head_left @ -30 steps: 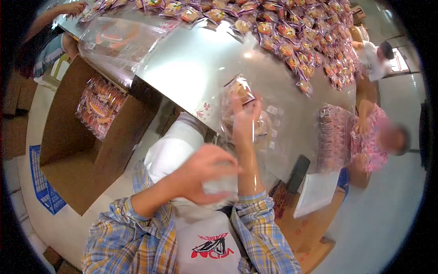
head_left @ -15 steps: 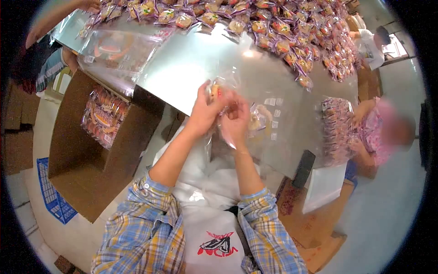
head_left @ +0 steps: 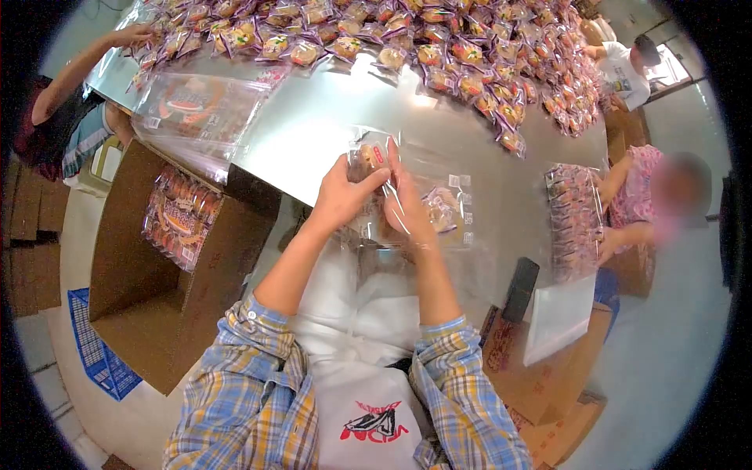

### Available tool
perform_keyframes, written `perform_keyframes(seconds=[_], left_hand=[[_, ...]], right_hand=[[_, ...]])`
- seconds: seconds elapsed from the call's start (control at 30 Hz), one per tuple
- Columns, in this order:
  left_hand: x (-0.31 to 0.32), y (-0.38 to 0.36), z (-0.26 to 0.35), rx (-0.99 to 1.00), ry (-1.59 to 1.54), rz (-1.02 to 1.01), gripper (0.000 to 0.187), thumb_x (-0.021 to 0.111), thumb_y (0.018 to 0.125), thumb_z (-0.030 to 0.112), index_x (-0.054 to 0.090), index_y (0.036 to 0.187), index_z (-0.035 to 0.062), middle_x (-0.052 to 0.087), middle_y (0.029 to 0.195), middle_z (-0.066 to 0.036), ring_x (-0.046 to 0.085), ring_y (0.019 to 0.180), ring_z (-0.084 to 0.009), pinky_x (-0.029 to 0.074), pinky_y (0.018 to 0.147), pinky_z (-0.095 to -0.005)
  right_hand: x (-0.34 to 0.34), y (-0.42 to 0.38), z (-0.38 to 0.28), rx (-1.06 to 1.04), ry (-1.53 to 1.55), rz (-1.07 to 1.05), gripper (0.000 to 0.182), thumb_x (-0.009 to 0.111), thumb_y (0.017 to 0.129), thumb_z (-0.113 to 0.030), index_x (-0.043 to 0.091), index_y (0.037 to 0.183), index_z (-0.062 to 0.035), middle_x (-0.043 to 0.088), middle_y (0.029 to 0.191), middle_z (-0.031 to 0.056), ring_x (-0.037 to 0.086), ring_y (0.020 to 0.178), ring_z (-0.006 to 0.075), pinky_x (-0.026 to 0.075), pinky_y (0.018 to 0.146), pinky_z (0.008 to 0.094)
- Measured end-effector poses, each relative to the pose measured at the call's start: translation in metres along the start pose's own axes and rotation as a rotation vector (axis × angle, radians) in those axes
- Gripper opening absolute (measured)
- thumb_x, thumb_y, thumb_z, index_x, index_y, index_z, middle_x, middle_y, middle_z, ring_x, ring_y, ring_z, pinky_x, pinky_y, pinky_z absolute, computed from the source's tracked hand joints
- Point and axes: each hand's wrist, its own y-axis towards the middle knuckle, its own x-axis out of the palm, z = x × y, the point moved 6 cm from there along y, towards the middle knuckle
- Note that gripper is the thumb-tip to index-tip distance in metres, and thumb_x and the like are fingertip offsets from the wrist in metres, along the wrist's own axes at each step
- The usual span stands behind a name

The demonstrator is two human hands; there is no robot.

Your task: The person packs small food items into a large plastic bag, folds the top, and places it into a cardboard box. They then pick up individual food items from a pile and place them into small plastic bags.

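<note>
A clear printed plastic bag (head_left: 366,157) spans both of my hands over the near table edge. My left hand (head_left: 341,196) grips it, thumb laid across the film toward the right palm. My right hand (head_left: 407,207) is turned edge-on, fingers straight and pointing up against the bag, with shiny film stretched over part of the palm. Another clear bag with a printed picture (head_left: 442,207) lies flat on the table just right of my right hand.
Many wrapped buns (head_left: 470,55) cover the far table. A cardboard box (head_left: 141,313) at left holds a filled pack (head_left: 182,215). At right a person in pink (head_left: 642,188) handles a packed bag (head_left: 572,215). White sheets (head_left: 560,317) hang at the table edge; a blue crate (head_left: 98,345) is on the floor.
My right fingers, bent and pinching at the bag earlier, now stretch upward with film over the hand. My left thumb has come across the film. The whole view has shifted slightly.
</note>
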Motion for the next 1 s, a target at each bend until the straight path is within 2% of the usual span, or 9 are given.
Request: perform_keyframes(seconds=[0.07, 0.17, 0.23, 0.4, 0.53, 0.67, 0.8, 0.9, 1.0], left_hand=[[-0.001, -0.007, 0.009, 0.114, 0.006, 0.143, 0.092, 0.084, 0.088, 0.033, 0.035, 0.153, -0.0090, 0.058, 0.138, -0.018, 0.064, 0.112, -0.0224, 0.055, 0.094, -0.0349], [-0.006, 0.007, -0.010, 0.205, 0.063, 0.094, 0.105, 0.085, 0.088, 0.030, 0.019, 0.161, -0.0074, 0.049, 0.146, -0.020, 0.061, 0.118, -0.0243, 0.054, 0.096, -0.0363], [-0.007, 0.009, -0.013, 0.157, 0.063, 0.040, 0.105, 0.085, 0.088, 0.029, 0.019, 0.161, -0.0068, 0.049, 0.146, -0.020, 0.061, 0.120, -0.0236, 0.053, 0.098, -0.0342], [-0.013, 0.013, -0.014, 0.106, 0.040, -0.014, 0.090, 0.074, 0.097, 0.025, 0.020, 0.161, -0.0077, 0.048, 0.151, -0.021, 0.058, 0.127, -0.0232, 0.051, 0.103, -0.0347], [-0.015, 0.006, -0.005, 0.126, -0.223, 0.022, 0.071, 0.060, 0.105, 0.025, 0.029, 0.157, -0.0113, 0.051, 0.151, -0.022, 0.056, 0.131, -0.0236, 0.044, 0.110, -0.0344], [-0.018, 0.004, -0.023, 0.086, -0.382, -0.067, 0.063, 0.055, 0.108, 0.027, 0.035, 0.157, -0.0074, 0.059, 0.144, -0.016, 0.058, 0.127, -0.0175, 0.046, 0.107, -0.0315], [-0.018, 0.003, -0.033, 0.113, -0.420, -0.011, 0.054, 0.056, 0.107, 0.021, 0.045, 0.153, -0.0049, 0.063, 0.137, -0.011, 0.060, 0.118, -0.0138, 0.047, 0.103, -0.0273], [-0.016, -0.003, -0.032, 0.104, -0.292, 0.002, 0.048, 0.060, 0.105, 0.013, 0.052, 0.149, -0.0037, 0.066, 0.131, -0.008, 0.060, 0.112, -0.0112, 0.049, 0.095, -0.0245], [-0.014, -0.006, -0.027, 0.108, -0.253, 0.025, 0.048, 0.068, 0.099, 0.005, 0.056, 0.145, -0.0035, 0.069, 0.124, -0.007, 0.064, 0.105, -0.0120, 0.054, 0.086, -0.0237]], right_hand=[[-0.001, 0.002, 0.005, 0.085, 0.103, -0.018, 0.059, 0.047, 0.096, 0.005, 0.039, 0.155, -0.0029, 0.042, 0.160, 0.0190, 0.039, 0.149, 0.0310, 0.032, 0.122, 0.0416], [-0.006, 0.007, 0.007, 0.157, -0.020, -0.057, 0.044, 0.055, 0.101, -0.008, 0.052, 0.144, -0.0078, 0.052, 0.151, 0.0204, 0.048, 0.142, 0.0362, 0.038, 0.118, 0.0444], [-0.006, 0.011, 0.017, 0.099, -0.196, -0.028, 0.039, 0.059, 0.101, -0.013, 0.054, 0.140, -0.0102, 0.056, 0.147, 0.0185, 0.049, 0.140, 0.0358, 0.038, 0.117, 0.0446], [-0.017, 0.018, 0.000, -0.029, -0.427, 0.245, 0.057, 0.074, 0.093, -0.020, 0.055, 0.144, -0.0025, 0.043, 0.157, 0.0253, 0.044, 0.141, 0.0422, 0.034, 0.120, 0.0478], [-0.018, 0.013, 0.005, -0.130, -0.566, 0.218, 0.060, 0.072, 0.089, -0.013, 0.054, 0.146, -0.0047, 0.048, 0.151, 0.0250, 0.046, 0.138, 0.0428, 0.037, 0.118, 0.0482], [0.009, -0.006, -0.023, -0.149, -0.427, 0.023, 0.062, 0.060, 0.087, 0.004, 0.054, 0.147, -0.0092, 0.052, 0.150, 0.0150, 0.058, 0.130, 0.0325, 0.055, 0.095, 0.0370], [0.015, -0.001, 0.000, -0.121, -0.359, 0.148, 0.061, 0.065, 0.091, 0.001, 0.049, 0.149, -0.0067, 0.054, 0.145, 0.0150, 0.063, 0.120, 0.0254, 0.055, 0.093, 0.0354], [0.016, 0.001, 0.027, 0.102, 0.095, 0.323, 0.056, 0.073, 0.093, -0.012, 0.050, 0.143, -0.0035, 0.061, 0.136, 0.0211, 0.066, 0.117, 0.0330, 0.052, 0.101, 0.0426], [0.020, 0.003, 0.015, 0.118, 0.012, 0.407, 0.052, 0.072, 0.096, -0.016, 0.050, 0.141, -0.0019, 0.064, 0.134, 0.0215, 0.068, 0.110, 0.0300, 0.052, 0.098, 0.0403]])
